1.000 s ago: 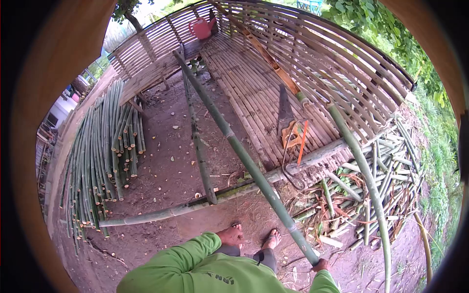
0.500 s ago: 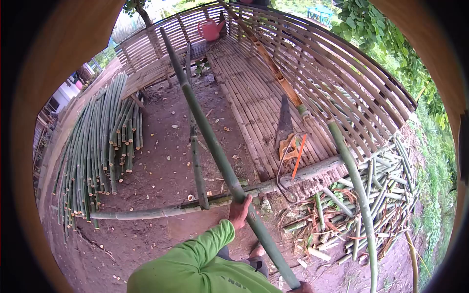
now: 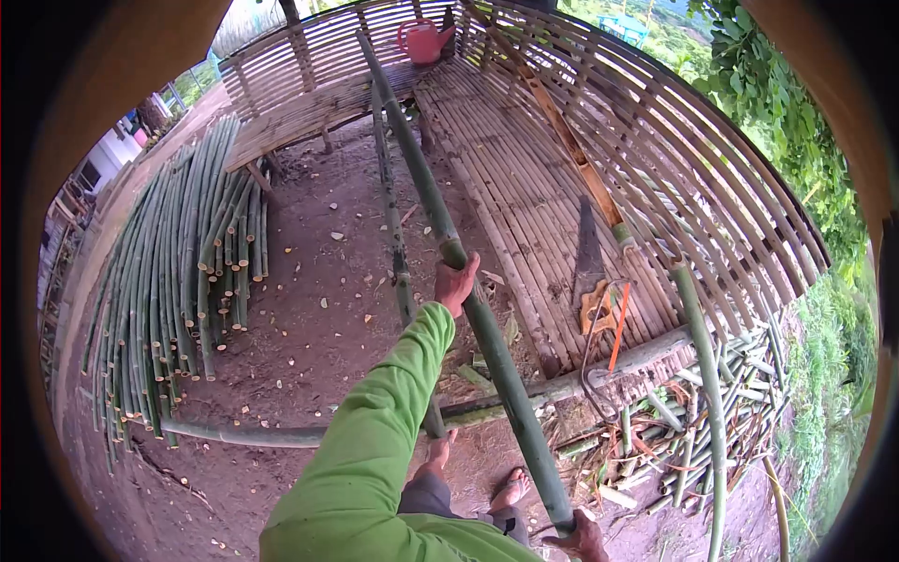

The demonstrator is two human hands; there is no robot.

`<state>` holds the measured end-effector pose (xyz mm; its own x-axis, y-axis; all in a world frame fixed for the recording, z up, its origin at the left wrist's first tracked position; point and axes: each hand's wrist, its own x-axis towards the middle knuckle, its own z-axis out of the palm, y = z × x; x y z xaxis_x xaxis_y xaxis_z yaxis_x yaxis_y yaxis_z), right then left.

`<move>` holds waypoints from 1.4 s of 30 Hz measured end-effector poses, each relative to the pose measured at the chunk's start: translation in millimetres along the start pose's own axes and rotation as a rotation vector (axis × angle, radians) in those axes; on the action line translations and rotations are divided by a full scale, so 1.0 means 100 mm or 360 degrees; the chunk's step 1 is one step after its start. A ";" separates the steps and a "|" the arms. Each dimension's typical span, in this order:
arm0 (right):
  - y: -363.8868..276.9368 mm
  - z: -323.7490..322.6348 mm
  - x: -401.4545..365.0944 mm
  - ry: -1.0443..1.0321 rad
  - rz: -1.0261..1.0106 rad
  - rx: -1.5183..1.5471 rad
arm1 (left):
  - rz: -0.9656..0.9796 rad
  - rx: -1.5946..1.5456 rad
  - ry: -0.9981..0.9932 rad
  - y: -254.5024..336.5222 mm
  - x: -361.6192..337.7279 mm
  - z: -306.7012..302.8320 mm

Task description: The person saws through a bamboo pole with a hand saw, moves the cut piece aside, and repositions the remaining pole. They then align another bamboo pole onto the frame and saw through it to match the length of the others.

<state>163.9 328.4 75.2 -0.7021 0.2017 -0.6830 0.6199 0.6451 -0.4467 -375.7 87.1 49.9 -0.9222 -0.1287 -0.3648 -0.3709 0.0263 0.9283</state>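
A long green bamboo pole slants from the far bench down to my body. My left hand is closed round it near a joint at mid-length. At the pole's near end my right hand grips it, part of the fingers hidden. Beneath the pole runs a bamboo rail lying crosswise, and a thinner bamboo pole leans to the left of it. To the right, on the slatted bamboo bench, lie a handsaw with a wooden grip and a bow-shaped saw with an orange part.
A large stack of green bamboo poles lies at left. Cut bamboo pieces are heaped at right beside an upright-leaning pole. A red watering can stands on the corner of the slatted bench.
My left hand has moved forward and up with the pole, the arm now stretched out. The pole's far end has shifted right in view. The view itself has turned somewhat.
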 end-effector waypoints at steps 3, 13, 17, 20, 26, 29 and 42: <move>0.48 0.67 0.11 0.0161 -0.0081 0.0167 | 0.0021 0.0291 0.0001 0.19 0.04 -0.16; -0.40 1.29 0.51 0.0011 0.0100 -0.0004 | 0.0288 0.0815 -0.0221 -0.39 1.29 -0.61; -0.80 1.19 0.85 -0.0247 0.0248 -0.0235 | 0.0190 0.0779 -0.0054 -0.26 1.43 -0.76; -1.13 1.19 0.98 -0.0325 0.0240 -0.0212 | 0.0421 0.0971 0.0099 -0.38 1.58 -0.96; -1.74 1.01 1.13 -0.0029 -0.0039 0.0178 | 0.0534 0.0964 0.0334 -1.47 0.74 -1.77; -1.73 1.01 1.32 0.0011 0.0011 0.0208 | -0.0880 -0.0275 -0.0551 -1.70 -0.05 -1.91; -1.51 1.15 1.50 -0.0152 0.0091 -0.0022 | -0.0792 -0.0275 -0.0410 -1.98 -0.34 -1.14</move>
<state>5.2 176.0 -26.4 -0.6284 0.1677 -0.7596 0.6528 0.6446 -0.3978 -258.3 -26.9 -113.5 -0.6466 0.1616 -0.7455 -0.7628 -0.1405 0.6312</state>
